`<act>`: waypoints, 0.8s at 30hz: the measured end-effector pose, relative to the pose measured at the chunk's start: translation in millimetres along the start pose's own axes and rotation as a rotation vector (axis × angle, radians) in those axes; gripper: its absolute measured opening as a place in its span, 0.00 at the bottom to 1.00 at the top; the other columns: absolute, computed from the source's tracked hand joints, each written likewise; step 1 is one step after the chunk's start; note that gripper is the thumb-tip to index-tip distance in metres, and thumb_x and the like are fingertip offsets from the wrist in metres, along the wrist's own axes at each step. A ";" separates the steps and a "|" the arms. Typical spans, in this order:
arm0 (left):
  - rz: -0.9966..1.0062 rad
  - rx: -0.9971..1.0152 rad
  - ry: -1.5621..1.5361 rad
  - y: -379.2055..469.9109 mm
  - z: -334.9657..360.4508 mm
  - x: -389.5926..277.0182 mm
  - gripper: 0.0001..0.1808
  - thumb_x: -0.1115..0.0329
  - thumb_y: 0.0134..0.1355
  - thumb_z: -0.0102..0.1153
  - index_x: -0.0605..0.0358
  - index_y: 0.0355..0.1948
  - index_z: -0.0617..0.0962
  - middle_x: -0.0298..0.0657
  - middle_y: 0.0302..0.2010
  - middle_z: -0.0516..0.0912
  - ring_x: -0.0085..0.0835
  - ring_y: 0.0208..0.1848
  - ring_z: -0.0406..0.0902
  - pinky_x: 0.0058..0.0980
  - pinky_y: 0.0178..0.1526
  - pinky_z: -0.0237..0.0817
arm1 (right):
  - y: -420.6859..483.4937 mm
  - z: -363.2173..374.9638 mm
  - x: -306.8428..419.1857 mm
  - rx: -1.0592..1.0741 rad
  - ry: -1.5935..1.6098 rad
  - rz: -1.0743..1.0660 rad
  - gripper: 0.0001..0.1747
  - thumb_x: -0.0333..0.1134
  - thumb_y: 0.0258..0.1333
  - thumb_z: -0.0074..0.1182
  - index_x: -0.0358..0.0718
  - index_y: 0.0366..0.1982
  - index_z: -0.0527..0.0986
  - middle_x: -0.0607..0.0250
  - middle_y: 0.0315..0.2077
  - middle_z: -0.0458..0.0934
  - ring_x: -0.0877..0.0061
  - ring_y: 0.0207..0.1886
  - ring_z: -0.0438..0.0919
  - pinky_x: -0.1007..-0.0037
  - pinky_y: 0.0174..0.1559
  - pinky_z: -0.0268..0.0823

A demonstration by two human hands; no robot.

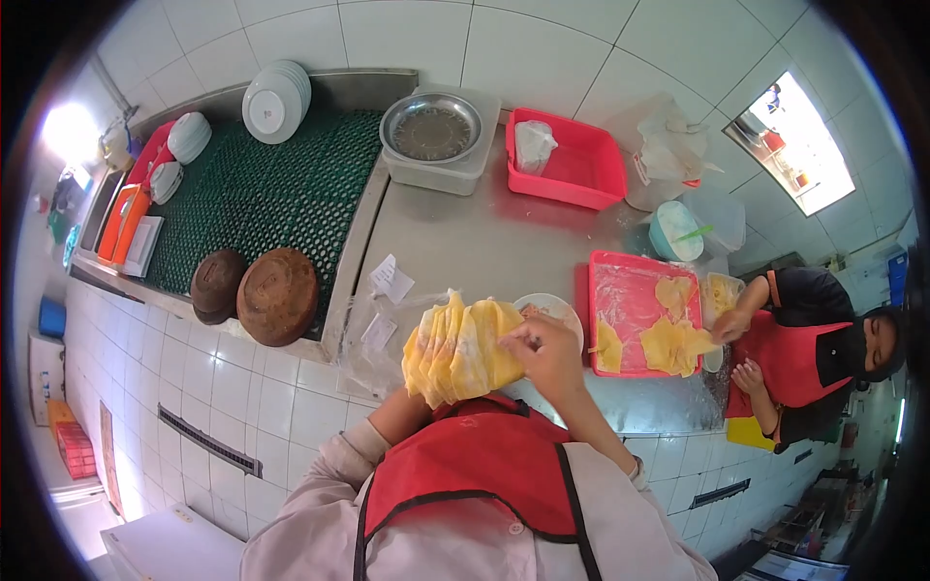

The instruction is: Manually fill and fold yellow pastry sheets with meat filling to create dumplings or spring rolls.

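A fanned stack of yellow dough wrappers [458, 348], dusted with white powder, lies across my left hand [408, 408]. The stack hides most of that hand, leaving mainly the wrist in sight. My right hand [546, 352] is at the stack's right side, its fingers bent and their tips at the face of the rightmost wrapper. Whether those fingertips pinch the wrapper or something small is not clear. Just beyond my right hand, partly covered by it and the stack, stands a white plate [570, 309] with a pinkish food mass on it.
A red tray [607, 279] with loose wrappers stands right; a co-worker's hand [730, 325] holds a wrapper over its edge. Clear plastic film [356, 363] lies left. Behind are a metal bowl [432, 131], a red bin [581, 163] and a turquoise bowl [676, 229]. Clay bowls [276, 294] sit on green mesh.
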State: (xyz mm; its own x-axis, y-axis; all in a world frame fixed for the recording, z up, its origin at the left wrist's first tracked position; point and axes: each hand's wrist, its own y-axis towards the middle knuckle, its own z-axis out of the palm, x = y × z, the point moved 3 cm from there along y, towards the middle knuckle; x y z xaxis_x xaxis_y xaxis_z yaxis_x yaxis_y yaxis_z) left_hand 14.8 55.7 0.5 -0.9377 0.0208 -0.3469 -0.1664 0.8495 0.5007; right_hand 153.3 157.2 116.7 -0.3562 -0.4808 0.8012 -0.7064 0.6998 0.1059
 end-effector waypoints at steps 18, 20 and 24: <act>0.008 0.002 -0.064 15.8 -18.0 -11.1 0.36 0.55 0.56 0.61 0.52 0.65 0.68 0.38 0.58 0.74 0.40 0.57 0.72 0.38 0.59 0.62 | 2.6 -20.2 -7.9 -0.146 -0.016 -0.036 0.10 0.33 0.52 0.61 0.34 0.32 0.77 0.61 0.27 0.76 0.71 0.31 0.75 0.70 0.34 0.67; -0.008 0.064 -0.122 12.3 -4.0 -9.7 0.32 0.55 0.59 0.58 0.53 0.63 0.69 0.38 0.59 0.74 0.39 0.59 0.70 0.37 0.61 0.60 | -0.7 -8.0 -7.1 -0.137 -0.073 -0.064 0.11 0.34 0.51 0.62 0.34 0.32 0.76 0.60 0.27 0.75 0.68 0.31 0.75 0.68 0.34 0.67; -0.470 -0.047 -1.355 -17.5 47.7 2.0 0.27 0.53 0.61 0.55 0.51 0.59 0.72 0.39 0.57 0.74 0.39 0.60 0.68 0.39 0.62 0.59 | 2.7 5.0 -2.6 -0.091 -0.296 -0.123 0.14 0.38 0.49 0.63 0.35 0.31 0.74 0.58 0.27 0.75 0.62 0.32 0.75 0.62 0.36 0.67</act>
State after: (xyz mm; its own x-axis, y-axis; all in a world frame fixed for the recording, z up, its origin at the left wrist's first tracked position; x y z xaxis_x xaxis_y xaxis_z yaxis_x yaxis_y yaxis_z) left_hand 30.4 66.0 -46.8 0.2098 0.2483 -0.9457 -0.4087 0.9009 0.1459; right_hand 149.3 157.7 112.0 -0.4435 -0.6879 0.5746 -0.7023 0.6650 0.2541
